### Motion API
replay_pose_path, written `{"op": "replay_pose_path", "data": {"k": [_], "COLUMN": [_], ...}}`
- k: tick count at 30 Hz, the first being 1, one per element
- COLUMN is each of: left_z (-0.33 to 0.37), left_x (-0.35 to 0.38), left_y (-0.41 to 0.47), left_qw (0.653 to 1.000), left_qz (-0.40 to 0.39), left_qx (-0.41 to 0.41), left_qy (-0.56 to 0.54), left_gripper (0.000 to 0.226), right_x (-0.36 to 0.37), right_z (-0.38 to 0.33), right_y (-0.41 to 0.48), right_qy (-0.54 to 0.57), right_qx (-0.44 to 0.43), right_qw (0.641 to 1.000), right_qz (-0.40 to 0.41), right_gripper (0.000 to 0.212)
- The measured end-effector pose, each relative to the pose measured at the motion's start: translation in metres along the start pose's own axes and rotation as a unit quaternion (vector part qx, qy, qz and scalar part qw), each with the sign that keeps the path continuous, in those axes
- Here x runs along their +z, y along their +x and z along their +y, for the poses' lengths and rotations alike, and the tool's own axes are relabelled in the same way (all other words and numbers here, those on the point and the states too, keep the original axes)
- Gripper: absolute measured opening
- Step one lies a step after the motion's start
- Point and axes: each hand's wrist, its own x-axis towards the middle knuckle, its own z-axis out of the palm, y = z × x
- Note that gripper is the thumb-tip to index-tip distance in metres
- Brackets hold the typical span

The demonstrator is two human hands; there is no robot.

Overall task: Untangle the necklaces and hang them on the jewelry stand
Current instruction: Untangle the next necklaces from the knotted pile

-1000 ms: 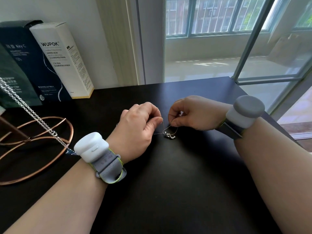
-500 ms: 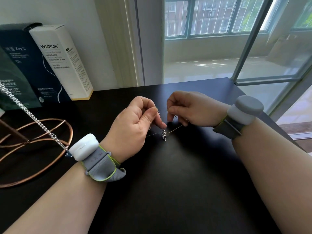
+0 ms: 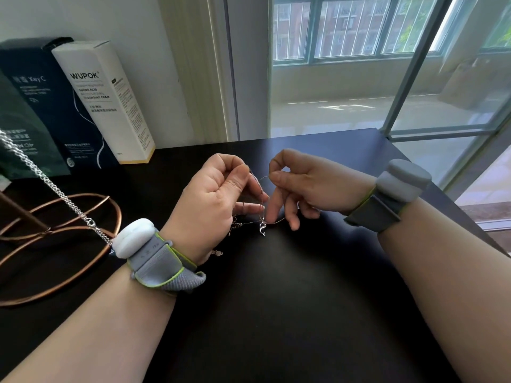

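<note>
A thin tangled necklace chain (image 3: 260, 189) with a small silver pendant (image 3: 262, 228) hangs between my two hands above the black table (image 3: 276, 313). My left hand (image 3: 213, 200) pinches one strand between thumb and forefinger. My right hand (image 3: 301, 183) pinches another strand at its thumb and forefinger, its other fingers pointing down beside the pendant. Loose chain ends and a clasp (image 3: 219, 253) dangle under my left wrist. The copper wire jewelry stand (image 3: 55, 244) sits at the left, with a chunky silver chain (image 3: 49, 183) hanging across it.
Tall boxes, one white (image 3: 107, 106) and one dark blue (image 3: 41, 106), lean against the wall at the back left. The table's right edge (image 3: 431, 186) runs along a glass window. Both wrists carry grey bands with white pods.
Both hands have risen off the table and lifted the necklace, so the pendant now dangles. My right hand's lower fingers have uncurled and spread downward.
</note>
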Motion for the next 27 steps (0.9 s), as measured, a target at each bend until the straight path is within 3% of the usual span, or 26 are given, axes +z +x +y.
{"op": "replay_pose_path", "data": {"k": [7, 12, 19, 27], "left_z": [0.003, 0.003, 0.004, 0.005], "left_x": [-0.005, -0.007, -0.008, -0.01], "left_y": [0.002, 0.003, 0.006, 0.006], "left_qw": [1.0, 0.998, 0.997, 0.996], "left_qz": [0.026, 0.052, 0.071, 0.077], "left_qx": [-0.009, -0.02, -0.035, -0.044], "left_qy": [-0.01, 0.021, 0.007, -0.023], "left_gripper": [0.013, 0.014, 0.015, 0.015], "right_x": [-0.001, -0.004, 0.004, 0.019], "right_z": [0.002, 0.004, -0.002, -0.007], "right_y": [0.0, 0.0, 0.0, 0.003], "right_qy": [-0.047, -0.191, -0.214, -0.257], "right_qx": [0.002, -0.035, -0.039, -0.04], "right_qw": [0.998, 0.976, 0.975, 0.964], "right_qz": [0.039, 0.094, 0.038, 0.054], "right_gripper": [0.011, 0.012, 0.012, 0.013]}}
